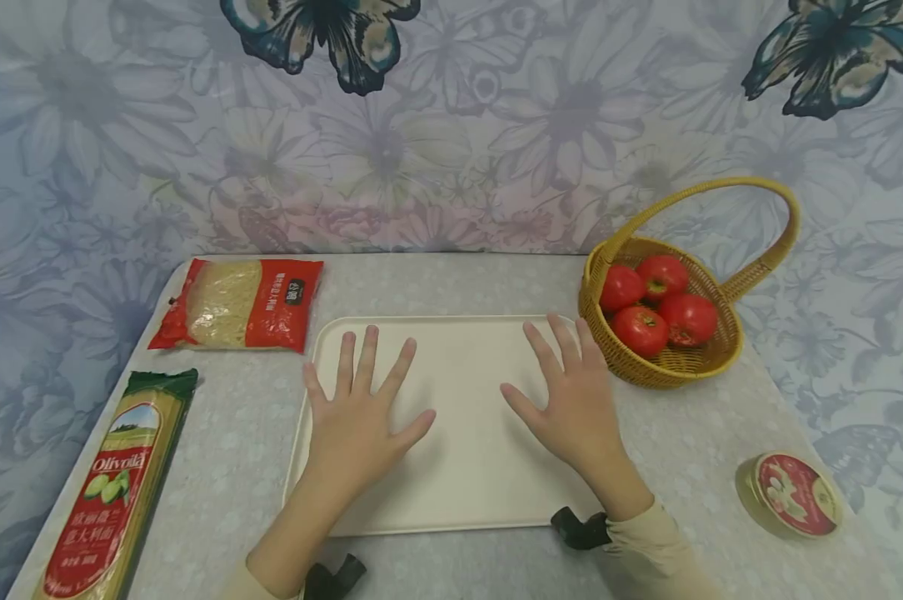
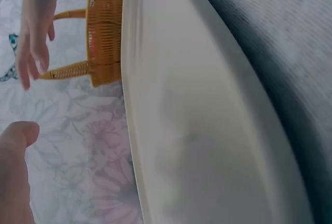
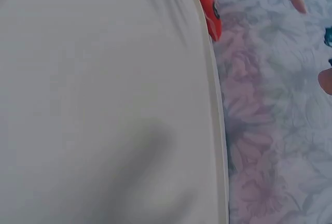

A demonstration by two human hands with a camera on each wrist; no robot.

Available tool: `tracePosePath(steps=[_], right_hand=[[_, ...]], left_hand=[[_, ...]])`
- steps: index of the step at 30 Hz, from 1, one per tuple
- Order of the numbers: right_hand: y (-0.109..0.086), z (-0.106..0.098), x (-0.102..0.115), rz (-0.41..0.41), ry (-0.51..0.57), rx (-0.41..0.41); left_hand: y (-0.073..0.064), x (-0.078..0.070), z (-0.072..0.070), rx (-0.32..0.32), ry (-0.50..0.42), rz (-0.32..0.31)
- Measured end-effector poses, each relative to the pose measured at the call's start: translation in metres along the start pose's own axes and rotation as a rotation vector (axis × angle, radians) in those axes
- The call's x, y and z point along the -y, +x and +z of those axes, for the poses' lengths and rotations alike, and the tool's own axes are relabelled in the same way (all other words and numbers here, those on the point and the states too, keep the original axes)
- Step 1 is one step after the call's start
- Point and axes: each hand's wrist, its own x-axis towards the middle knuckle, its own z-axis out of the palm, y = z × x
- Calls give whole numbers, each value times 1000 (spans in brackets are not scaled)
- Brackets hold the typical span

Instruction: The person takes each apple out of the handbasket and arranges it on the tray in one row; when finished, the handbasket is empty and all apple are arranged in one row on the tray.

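Both hands hover above a cream rectangular tray, palms down, fingers spread, nothing held. The left hand is over the tray's left part, its thumb pointing inward. Over the right part is the right hand, its fingertips close to a yellow woven basket with a tall handle. Several red apples lie in that basket. In the left wrist view the left thumb shows beside the tray, with the right hand beyond. Shadows fall on the tray in the right wrist view.
At the back left lies a red bag of pale noodles. A long green and red spaghetti pack is on the left side. A round gold tin with a red lid stands at the right. Flowered cloth rises behind the table.
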Motion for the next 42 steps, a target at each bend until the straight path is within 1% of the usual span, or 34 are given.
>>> tracePosePath(steps=[3,8,12,15,19,22,27,31,35,39,42], right_hand=[[2,-5,-14,41,28,-14],[4,-13,-46,133,95,-50],[3,-17,-75,209,142,-84],[2,-19,-95,272,145,-95],[2,-21,-116,362,155,-80],[3,-20,-129,399,165,-66],[6,-15,-146,415,175,-26],[9,-14,-153,419,183,19],[12,-13,-159,439,168,84],[14,-14,-163,470,145,162],[16,-15,-164,493,140,219]], left_hand=[[-7,10,0,24,-76,-3],[-22,34,1,79,-198,-41],[-36,57,2,125,-280,-90],[-46,73,2,165,-344,-137],[-56,88,5,230,-414,-202],[-61,96,9,253,-451,-227],[-69,104,18,262,-506,-209],[-73,108,24,301,-522,-200],[-78,110,30,322,-504,-167],[-82,112,34,303,-459,-101],[-84,112,36,297,-431,-74]])
